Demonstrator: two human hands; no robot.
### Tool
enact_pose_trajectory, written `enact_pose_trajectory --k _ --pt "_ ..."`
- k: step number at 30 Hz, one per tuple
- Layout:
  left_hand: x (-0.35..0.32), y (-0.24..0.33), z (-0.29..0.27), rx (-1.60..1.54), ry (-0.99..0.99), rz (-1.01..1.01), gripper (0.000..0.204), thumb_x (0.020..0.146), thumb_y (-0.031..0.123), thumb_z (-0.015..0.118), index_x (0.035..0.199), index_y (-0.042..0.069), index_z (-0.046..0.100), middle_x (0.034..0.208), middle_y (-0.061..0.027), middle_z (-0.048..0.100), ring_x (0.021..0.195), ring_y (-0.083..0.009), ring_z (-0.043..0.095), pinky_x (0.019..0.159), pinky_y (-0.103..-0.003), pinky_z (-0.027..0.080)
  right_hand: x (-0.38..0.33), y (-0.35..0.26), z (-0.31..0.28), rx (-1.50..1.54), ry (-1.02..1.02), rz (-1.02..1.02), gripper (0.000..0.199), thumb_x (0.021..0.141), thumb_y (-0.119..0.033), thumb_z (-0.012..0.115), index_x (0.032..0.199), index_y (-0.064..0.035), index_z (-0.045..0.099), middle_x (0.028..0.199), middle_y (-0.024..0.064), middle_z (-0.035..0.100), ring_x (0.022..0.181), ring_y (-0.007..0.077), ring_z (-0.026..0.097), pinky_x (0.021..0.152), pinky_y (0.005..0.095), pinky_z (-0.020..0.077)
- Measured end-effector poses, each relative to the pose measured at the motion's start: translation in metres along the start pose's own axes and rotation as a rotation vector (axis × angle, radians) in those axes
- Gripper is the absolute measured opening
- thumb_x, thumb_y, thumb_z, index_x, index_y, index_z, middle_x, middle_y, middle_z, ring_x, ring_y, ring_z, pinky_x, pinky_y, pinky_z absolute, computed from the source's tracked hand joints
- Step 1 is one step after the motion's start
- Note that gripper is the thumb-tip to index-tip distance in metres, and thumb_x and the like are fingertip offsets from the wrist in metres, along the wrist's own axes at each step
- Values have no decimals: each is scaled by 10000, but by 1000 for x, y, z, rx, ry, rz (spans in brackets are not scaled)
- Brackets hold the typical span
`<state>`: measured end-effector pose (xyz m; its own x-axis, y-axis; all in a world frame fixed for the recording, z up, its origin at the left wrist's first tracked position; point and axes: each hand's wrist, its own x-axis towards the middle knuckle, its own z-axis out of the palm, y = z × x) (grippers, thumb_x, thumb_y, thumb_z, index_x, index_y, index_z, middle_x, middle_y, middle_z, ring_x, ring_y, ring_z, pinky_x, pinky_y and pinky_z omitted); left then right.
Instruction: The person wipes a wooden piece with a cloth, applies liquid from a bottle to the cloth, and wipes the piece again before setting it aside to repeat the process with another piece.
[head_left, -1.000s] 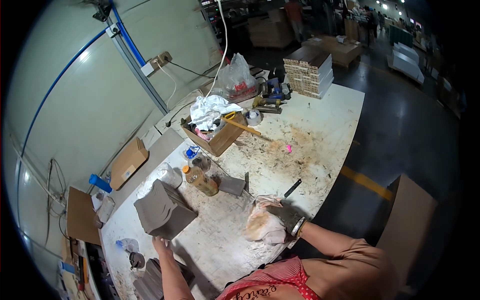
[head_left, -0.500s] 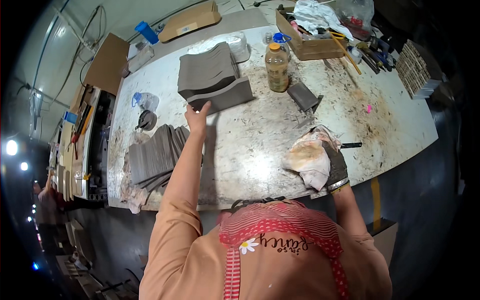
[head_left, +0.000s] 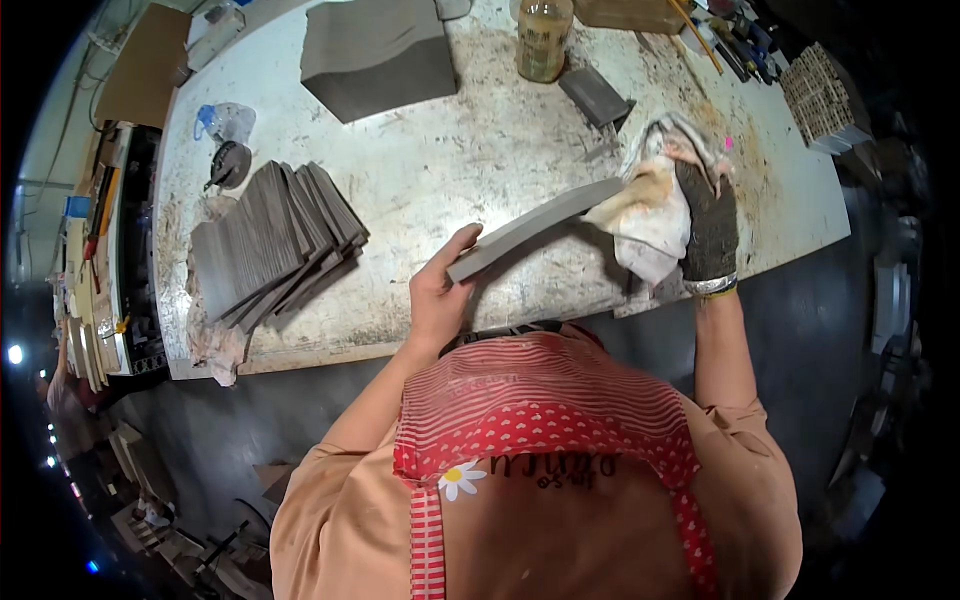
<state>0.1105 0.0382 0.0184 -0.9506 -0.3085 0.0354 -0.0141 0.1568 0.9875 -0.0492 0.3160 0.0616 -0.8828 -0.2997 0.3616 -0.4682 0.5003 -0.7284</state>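
A flat grey piece with a wavy edge (head_left: 540, 224) is tilted above the near part of the table. My left hand (head_left: 440, 292) is bare and closed on its left end, with the thumb on top. At the other end, a stained white cloth (head_left: 652, 215) touches or overlaps the piece. That cloth is bunched in my right hand (head_left: 712, 225), which wears a dark, soiled glove. Farther back stands a block of stacked similar grey pieces (head_left: 380, 55). To the left, darker wood-grained pieces (head_left: 262, 225) lie fanned out.
The white worktable (head_left: 420, 190) is smeared with dirt. Behind are a jar of yellowish liquid (head_left: 545, 42), a small dark grey block (head_left: 594, 96) and a cardboard box (head_left: 630, 14). A clear bottle (head_left: 232, 122) and round dark object (head_left: 230, 166) sit left; a ridged stack (head_left: 822, 95) stands right.
My left hand has taken the front grey piece off the block and drawn it toward me. My right hand has lifted the cloth to its far end. The view has tilted nearer to me.
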Motion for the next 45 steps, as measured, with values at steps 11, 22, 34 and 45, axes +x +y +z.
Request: enact_pose_trajectory --k 11,22,34,45 --pt "7 -5 -14 116 -175 13 341 793 -6 585 1130 49 581 1068 -103 598 980 -177 564 848 -282 432 -22 -95 98 -583 -236 -672 399 782 -198 573 1144 -45 505 1161 142 511 1106 295 467 982 384 340" --pt "11 -3 -20 82 -235 -107 335 745 33 610 1078 52 584 959 -173 629 817 -268 623 713 -327 484 -23 -147 104 -777 -505 -411 278 768 -183 547 1009 -44 559 930 154 551 884 283 545 741 386 450" --pt "9 5 -25 48 -321 74 359 785 54 597 1140 94 568 965 -160 637 809 -270 629 723 -307 482 -17 -122 93 -700 -229 -477 259 756 -217 563 985 -97 579 1003 122 571 928 287 553 820 375 440" --pt "16 -6 -25 -10 -269 20 307 812 54 594 1118 40 582 917 -149 648 763 -151 609 691 -272 470 -29 -114 96 -702 43 -402 355 725 -256 624 1010 -56 554 968 145 535 902 306 542 804 399 449"
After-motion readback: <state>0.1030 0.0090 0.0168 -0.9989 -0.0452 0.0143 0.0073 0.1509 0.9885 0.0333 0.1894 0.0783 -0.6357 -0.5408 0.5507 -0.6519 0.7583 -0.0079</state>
